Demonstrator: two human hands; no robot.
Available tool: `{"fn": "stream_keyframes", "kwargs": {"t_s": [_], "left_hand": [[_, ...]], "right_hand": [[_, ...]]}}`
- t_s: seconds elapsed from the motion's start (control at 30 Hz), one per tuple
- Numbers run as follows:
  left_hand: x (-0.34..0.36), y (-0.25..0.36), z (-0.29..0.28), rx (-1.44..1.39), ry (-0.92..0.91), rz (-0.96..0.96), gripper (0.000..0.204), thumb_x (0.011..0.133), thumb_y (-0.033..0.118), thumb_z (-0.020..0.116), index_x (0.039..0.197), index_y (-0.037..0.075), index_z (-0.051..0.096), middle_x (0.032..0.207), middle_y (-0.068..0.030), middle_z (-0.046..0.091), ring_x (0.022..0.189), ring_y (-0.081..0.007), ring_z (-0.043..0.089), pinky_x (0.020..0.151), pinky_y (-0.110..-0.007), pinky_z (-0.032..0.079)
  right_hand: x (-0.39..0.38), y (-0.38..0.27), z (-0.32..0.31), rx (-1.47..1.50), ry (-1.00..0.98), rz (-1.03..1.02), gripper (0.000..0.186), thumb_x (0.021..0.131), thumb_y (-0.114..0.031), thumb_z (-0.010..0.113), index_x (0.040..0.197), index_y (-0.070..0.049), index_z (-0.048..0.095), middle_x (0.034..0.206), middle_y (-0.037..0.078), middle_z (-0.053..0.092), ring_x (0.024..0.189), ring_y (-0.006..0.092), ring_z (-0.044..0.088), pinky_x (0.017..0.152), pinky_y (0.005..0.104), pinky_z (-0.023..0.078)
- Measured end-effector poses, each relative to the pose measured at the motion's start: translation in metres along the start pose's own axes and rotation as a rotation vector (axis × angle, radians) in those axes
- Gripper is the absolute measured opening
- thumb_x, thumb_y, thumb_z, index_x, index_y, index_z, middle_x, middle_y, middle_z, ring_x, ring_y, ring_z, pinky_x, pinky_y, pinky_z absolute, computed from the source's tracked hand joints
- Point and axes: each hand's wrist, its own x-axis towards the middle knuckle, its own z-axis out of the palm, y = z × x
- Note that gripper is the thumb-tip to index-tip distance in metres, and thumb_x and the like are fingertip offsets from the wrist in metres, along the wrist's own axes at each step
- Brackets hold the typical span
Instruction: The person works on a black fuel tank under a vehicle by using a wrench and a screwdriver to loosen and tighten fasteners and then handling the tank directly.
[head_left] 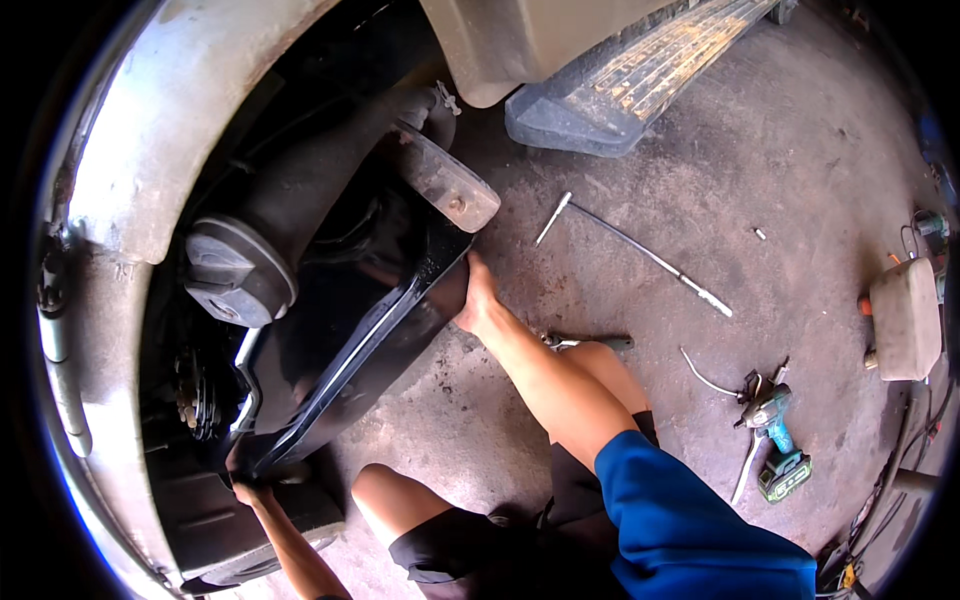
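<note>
A large glossy black panel (400,350) with a raised, light-catching edge lies slantwise under the open wheel arch of a vehicle. My right hand (478,293) grips its upper right end, the thumb along the side and the other fingers mostly hidden behind it. At the lower left end, my left hand (246,482) is closed around the panel's corner, in shadow. Just above the panel sits a dark grey cylindrical housing (240,265) with a faceted end. A rusty metal bracket (450,185) with a bolt juts out close to my right hand.
A T-shaped wrench (640,250), a small socket (760,234) and a teal cordless driver (778,430) lie on the concrete floor. A side step (600,105) juts out at the top. A beige container (905,320) stands far right. The pale fender (170,120) curves along the left.
</note>
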Motion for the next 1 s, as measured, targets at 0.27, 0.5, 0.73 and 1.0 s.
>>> {"fn": "stream_keyframes", "kwargs": {"t_s": [0.27, 0.5, 0.73, 1.0], "left_hand": [[0.052, -0.053, -0.081, -0.646, -0.059, -0.112, 0.044, 0.096, 0.02, 0.041, 0.135, 0.002, 0.053, 0.136, -0.0142, 0.056, 0.125, -0.0282, 0.054, 0.109, -0.042, 0.041], [0.004, 0.09, 0.003, -1.242, 0.097, -0.747, 0.046, 0.099, 0.024, 0.035, 0.14, 0.009, 0.05, 0.141, -0.0104, 0.054, 0.13, -0.027, 0.052, 0.111, -0.041, 0.039], [0.028, 0.054, -0.036, -1.178, 0.138, -0.804, 0.044, 0.1, 0.025, 0.035, 0.141, 0.018, 0.052, 0.139, -0.0025, 0.056, 0.128, -0.0217, 0.053, 0.107, -0.038, 0.042], [0.025, 0.039, -0.028, -1.157, 0.137, -0.79, 0.043, 0.101, 0.025, 0.036, 0.14, 0.018, 0.052, 0.138, -0.0021, 0.057, 0.127, -0.022, 0.053, 0.106, -0.038, 0.043]], "right_hand": [[-0.009, 0.013, 0.042, 0.087, -0.038, -0.051, 0.063, 0.101, -0.052, 0.037, 0.135, 0.0, 0.049, 0.135, 0.011, 0.057, 0.121, 0.0243, 0.055, 0.106, 0.0389, 0.043], [-0.016, -0.009, 0.013, 0.076, 0.18, -0.106, 0.059, 0.1, -0.05, 0.043, 0.126, 0.001, 0.055, 0.127, 0.012, 0.062, 0.112, 0.0231, 0.06, 0.098, 0.0362, 0.048], [-0.026, 0.002, 0.044, 0.071, 0.303, -0.072, 0.061, 0.098, -0.052, 0.047, 0.119, 0.004, 0.059, 0.118, 0.013, 0.065, 0.104, 0.0229, 0.063, 0.092, 0.0353, 0.05], [-0.022, 0.008, 0.036, 0.024, 0.409, -0.087, 0.066, 0.096, -0.051, 0.051, 0.125, 0.008, 0.056, 0.128, 0.017, 0.061, 0.116, 0.0266, 0.058, 0.102, 0.0368, 0.043]]}}
